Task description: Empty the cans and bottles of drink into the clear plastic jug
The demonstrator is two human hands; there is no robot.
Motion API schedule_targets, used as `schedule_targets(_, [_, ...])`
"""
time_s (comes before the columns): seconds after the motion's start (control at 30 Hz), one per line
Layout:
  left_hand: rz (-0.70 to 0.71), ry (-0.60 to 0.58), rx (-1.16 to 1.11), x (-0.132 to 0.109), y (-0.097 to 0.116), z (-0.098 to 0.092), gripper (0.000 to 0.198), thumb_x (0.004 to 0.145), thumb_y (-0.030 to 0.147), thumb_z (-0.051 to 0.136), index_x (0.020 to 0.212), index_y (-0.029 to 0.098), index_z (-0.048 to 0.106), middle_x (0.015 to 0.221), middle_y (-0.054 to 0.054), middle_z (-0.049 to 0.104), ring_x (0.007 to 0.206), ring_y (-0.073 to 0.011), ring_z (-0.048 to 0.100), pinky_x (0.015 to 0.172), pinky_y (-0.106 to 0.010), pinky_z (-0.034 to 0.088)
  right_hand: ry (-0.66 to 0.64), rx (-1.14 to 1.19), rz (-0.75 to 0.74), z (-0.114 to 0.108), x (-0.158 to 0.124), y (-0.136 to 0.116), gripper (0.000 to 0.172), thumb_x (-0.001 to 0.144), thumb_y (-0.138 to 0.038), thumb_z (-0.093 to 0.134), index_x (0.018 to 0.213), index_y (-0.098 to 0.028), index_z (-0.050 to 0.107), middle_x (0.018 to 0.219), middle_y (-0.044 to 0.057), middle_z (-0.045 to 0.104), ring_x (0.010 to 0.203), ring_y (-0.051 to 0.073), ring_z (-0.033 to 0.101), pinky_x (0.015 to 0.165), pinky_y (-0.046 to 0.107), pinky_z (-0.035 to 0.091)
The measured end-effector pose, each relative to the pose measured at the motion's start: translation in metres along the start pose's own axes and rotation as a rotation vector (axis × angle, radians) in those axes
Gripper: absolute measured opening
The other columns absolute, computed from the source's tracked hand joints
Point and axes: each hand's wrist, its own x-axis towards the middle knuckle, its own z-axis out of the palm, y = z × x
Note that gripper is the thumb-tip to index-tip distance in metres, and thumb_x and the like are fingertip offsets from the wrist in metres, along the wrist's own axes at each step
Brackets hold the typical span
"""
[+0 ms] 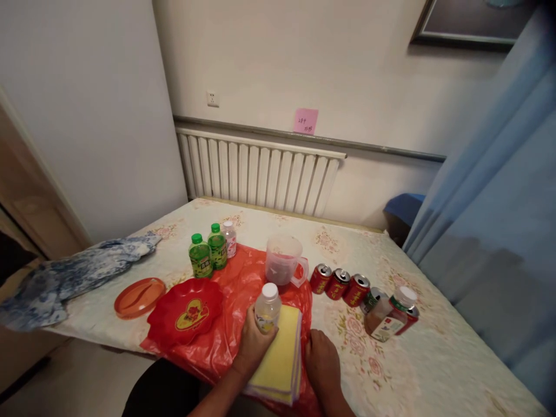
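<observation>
My left hand (256,341) is wrapped round a clear plastic bottle (267,310) with a white cap, held upright by the upper left part of a folded yellow cloth (278,362). Just right of that cloth, my right hand (322,359) is curled closed at the edge of a red plastic sheet (237,272). Its fingertips are turned under, so whether they hold anything is hidden. Beyond the bottle stands a translucent measuring jug (282,263) with its handle to the right. A red scalloped tray (165,315) lies to the left of my left hand.
Two green bottles (200,258) and a pinkish bottle (230,240) stand at back left. An orange dish (139,296) and a blue-patterned cloth (87,272) lie farther left. Red cans (337,285) line up on the right beside a large white-capped bottle (388,318).
</observation>
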Motion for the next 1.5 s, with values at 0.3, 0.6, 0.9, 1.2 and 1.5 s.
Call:
schedule_targets(0.3, [-0.001, 0.095, 0.002, 0.05, 0.003, -0.024, 0.054, 0.063, 0.034, 0.067, 0.11, 0.019, 0.046, 0.104, -0.011, 0.065, 0.096, -0.0285, 0.065, 0.081, -0.043, 0.053, -0.041, 0.038, 0.04, -0.001, 0.001, -0.003, 0.02, 0.09, -0.014, 0.041, 0.078, -0.021, 0.056, 0.078, 0.004, 0.064, 0.075, 0.019, 0.058, 0.069, 0.029, 0.036])
schedule_targets(0.6, [0.012, 0.11, 0.012, 0.09, -0.015, -0.021, 0.053, 0.066, 0.033, 0.066, 0.113, 0.02, 0.044, 0.105, -0.011, 0.065, 0.094, -0.0261, 0.066, 0.08, -0.038, 0.052, -0.069, 0.044, 0.083, 0.007, 0.003, -0.001, 0.022, 0.091, -0.015, 0.041, 0.081, -0.021, 0.06, 0.08, 0.004, 0.066, 0.077, 0.018, 0.062, 0.07, 0.026, 0.04])
schedule_targets(0.9, [0.01, 0.139, 0.046, 0.095, -0.044, -0.004, 0.056, 0.067, 0.032, 0.066, 0.117, 0.019, 0.046, 0.108, -0.013, 0.066, 0.098, -0.0284, 0.066, 0.078, -0.038, 0.054, -0.053, 0.053, 0.064, 0.02, 0.004, 0.01, 0.022, 0.088, -0.018, 0.04, 0.087, -0.021, 0.062, 0.082, 0.006, 0.069, 0.078, 0.02, 0.065, 0.07, 0.028, 0.045])
schedule_targets(1.2, [0.07, 0.158, 0.062, 0.1, -0.052, 0.008, 0.058, 0.068, 0.025, 0.066, 0.122, 0.018, 0.045, 0.112, -0.014, 0.063, 0.103, -0.0288, 0.063, 0.084, -0.041, 0.052, 0.034, 0.148, 0.092, 0.023, 0.004, 0.014, 0.02, 0.084, -0.031, 0.045, 0.083, -0.024, 0.063, 0.076, 0.007, 0.071, 0.07, 0.023, 0.067, 0.065, 0.031, 0.05])
schedule_targets(1.5, [0.166, 0.171, 0.08, 0.097, -0.051, 0.006, 0.058, 0.071, 0.021, 0.064, 0.124, 0.016, 0.044, 0.116, -0.015, 0.061, 0.11, -0.0301, 0.06, 0.091, -0.043, 0.051, 0.228, 0.415, 0.258, -0.003, 0.014, 0.004, 0.046, 0.083, -0.061, 0.045, 0.082, -0.019, 0.065, 0.082, 0.011, 0.072, 0.077, 0.026, 0.068, 0.07, 0.033, 0.054])
